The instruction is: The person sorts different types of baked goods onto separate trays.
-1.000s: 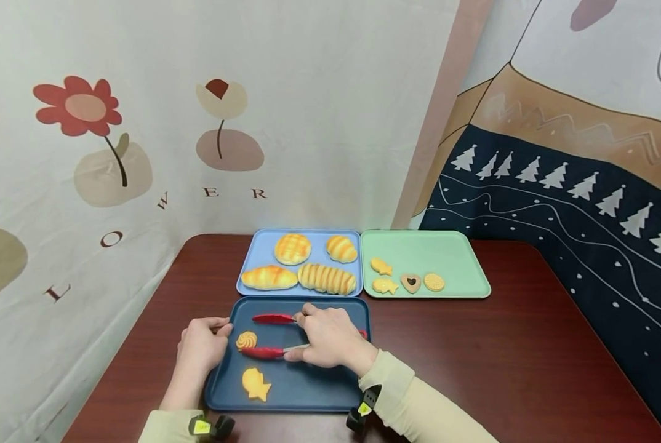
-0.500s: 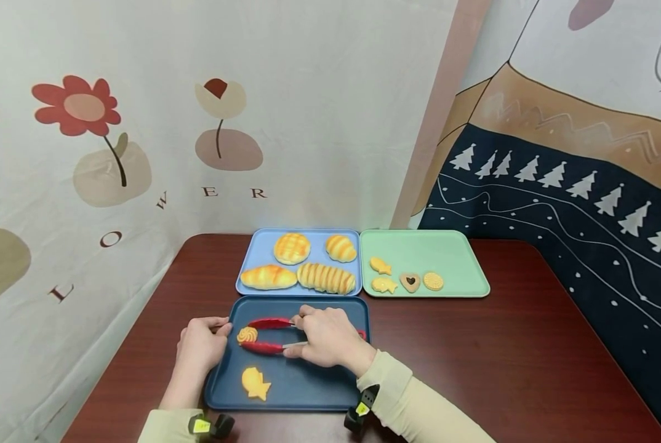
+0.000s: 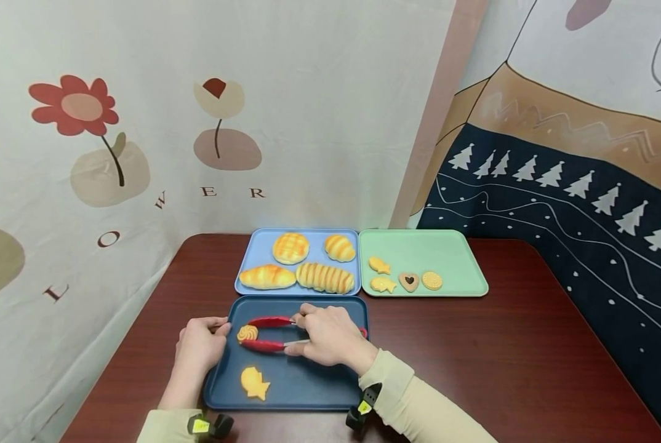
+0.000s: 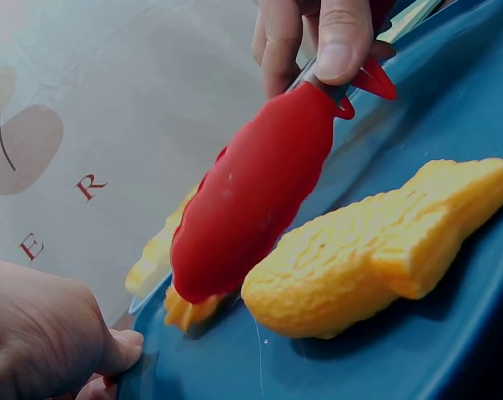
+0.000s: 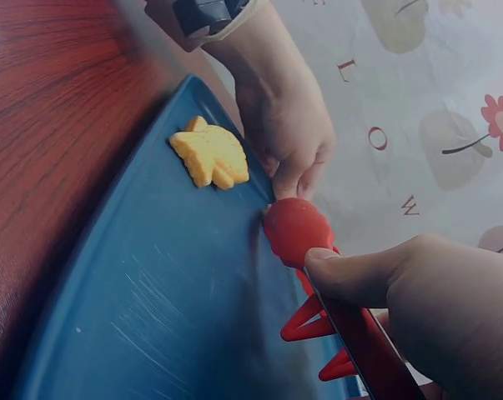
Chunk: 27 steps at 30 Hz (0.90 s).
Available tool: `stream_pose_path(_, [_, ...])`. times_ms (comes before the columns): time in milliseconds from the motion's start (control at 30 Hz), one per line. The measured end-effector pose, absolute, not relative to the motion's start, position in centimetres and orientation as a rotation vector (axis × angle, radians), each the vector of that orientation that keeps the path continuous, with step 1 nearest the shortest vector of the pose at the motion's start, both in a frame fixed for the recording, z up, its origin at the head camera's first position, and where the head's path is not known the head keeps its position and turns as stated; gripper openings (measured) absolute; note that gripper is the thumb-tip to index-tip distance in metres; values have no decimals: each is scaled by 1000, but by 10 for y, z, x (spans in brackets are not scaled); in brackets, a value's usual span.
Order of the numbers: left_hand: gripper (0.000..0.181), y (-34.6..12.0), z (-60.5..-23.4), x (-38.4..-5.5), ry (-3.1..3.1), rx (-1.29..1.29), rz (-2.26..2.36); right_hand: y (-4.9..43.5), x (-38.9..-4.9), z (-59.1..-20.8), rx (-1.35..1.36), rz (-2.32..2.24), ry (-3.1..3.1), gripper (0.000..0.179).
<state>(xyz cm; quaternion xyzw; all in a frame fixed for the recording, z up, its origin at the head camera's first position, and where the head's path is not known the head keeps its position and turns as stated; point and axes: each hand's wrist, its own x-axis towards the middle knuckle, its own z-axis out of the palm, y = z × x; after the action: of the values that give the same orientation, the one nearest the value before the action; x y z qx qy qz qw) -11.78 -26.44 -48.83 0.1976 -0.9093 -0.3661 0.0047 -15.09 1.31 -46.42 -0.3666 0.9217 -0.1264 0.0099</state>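
Note:
My right hand [image 3: 330, 337] grips red-tipped tongs [image 3: 263, 346], thumb on one arm and fingers on the other. Their spread tips lie on either side of a swirl cookie [image 3: 247, 333] near the left side of a dark blue tray [image 3: 303, 389]. My left hand [image 3: 199, 346] pinches that tray's left rim between thumb and fingers. Nearer the front of the tray lies a fish-shaped cookie [image 3: 255, 383]. In the left wrist view a red tong tip [image 4: 247, 187] covers most of the swirl cookie [image 4: 188, 310]. The right wrist view hides that cookie behind the tongs [image 5: 297, 231].
Behind, a light blue tray [image 3: 314, 290] bears several breads, its front edge close to the dark tray. To its right a green tray [image 3: 447, 255] holds two fish cookies, a heart cookie [image 3: 409, 282] and a round cookie [image 3: 432, 280]. A printed curtain hangs behind the table [image 3: 474, 357].
The tongs' tips have shifted slightly, the front one moving back, so the swirl cookie now sits between them. My left hand stays on the tray rim.

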Motion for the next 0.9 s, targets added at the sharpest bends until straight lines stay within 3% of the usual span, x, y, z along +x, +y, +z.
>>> stream_pose_path(900, [34, -264, -490, -119, -2851, 600, -1102, 74, -170, -432, -1015, -517, 3031, 66])
